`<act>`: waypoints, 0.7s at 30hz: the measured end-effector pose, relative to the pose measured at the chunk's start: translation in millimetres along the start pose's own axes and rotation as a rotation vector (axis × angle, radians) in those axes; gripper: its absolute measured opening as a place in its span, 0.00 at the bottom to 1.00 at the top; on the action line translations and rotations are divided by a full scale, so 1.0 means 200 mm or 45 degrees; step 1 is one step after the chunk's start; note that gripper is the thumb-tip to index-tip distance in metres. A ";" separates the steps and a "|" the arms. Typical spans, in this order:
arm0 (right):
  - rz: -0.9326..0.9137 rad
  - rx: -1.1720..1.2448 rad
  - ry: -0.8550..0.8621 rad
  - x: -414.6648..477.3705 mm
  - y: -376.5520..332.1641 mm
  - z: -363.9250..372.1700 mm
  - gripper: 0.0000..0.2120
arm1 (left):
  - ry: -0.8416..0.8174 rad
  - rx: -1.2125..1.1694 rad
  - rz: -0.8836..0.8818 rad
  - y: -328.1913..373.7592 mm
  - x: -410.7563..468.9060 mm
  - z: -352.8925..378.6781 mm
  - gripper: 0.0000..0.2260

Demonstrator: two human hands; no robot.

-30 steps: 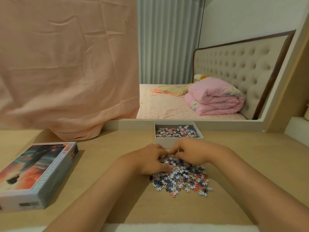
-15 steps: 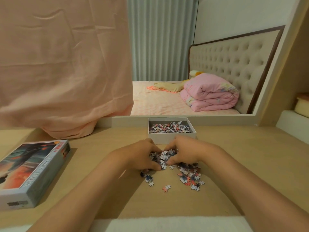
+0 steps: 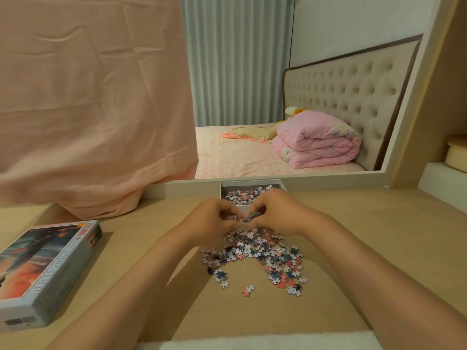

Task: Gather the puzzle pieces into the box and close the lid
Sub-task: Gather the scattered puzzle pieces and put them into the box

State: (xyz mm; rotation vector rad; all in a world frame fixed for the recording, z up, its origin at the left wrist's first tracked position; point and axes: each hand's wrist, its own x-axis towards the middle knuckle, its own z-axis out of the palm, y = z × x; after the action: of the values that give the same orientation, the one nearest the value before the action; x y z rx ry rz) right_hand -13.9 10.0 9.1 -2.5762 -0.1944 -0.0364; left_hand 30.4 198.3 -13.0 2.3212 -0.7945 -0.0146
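A loose pile of small blue, pink and white puzzle pieces (image 3: 262, 256) lies on the wooden table in front of me. My left hand (image 3: 212, 221) and my right hand (image 3: 275, 213) are cupped together just above the pile's far edge, closed on a handful of puzzle pieces between them. Right behind the hands stands the open white box (image 3: 226, 185), partly filled with pieces and partly hidden by my right hand. The picture-printed lid (image 3: 45, 269) lies flat at the left.
A peach cloth (image 3: 96, 109) hangs down onto the table at the back left. A mirror frame (image 3: 192, 184) runs along the table's far edge behind the box. A white shelf (image 3: 442, 178) rises at the right.
Both hands have lifted off the table with a scooped handful of pieces and moved toward the box. The remaining pile is spread looser, with a few stray pieces near me.
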 end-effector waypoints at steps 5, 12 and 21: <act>0.011 0.198 0.236 0.09 0.03 -0.13 0.04 | 0.201 -0.131 0.018 0.03 0.17 -0.05 0.03; 0.083 0.187 0.555 0.25 0.16 -0.08 0.08 | 0.303 -0.111 0.042 -0.02 0.37 0.02 0.06; 0.002 -0.050 0.336 0.28 0.23 -0.04 0.13 | 0.154 0.198 0.170 -0.07 0.43 0.06 0.12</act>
State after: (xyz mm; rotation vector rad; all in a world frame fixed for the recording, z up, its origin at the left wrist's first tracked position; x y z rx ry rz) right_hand 48.1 -24.5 -4.2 -2.5784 -0.0928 -0.3803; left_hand 104.9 152.8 -13.8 2.3823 -0.9149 0.2523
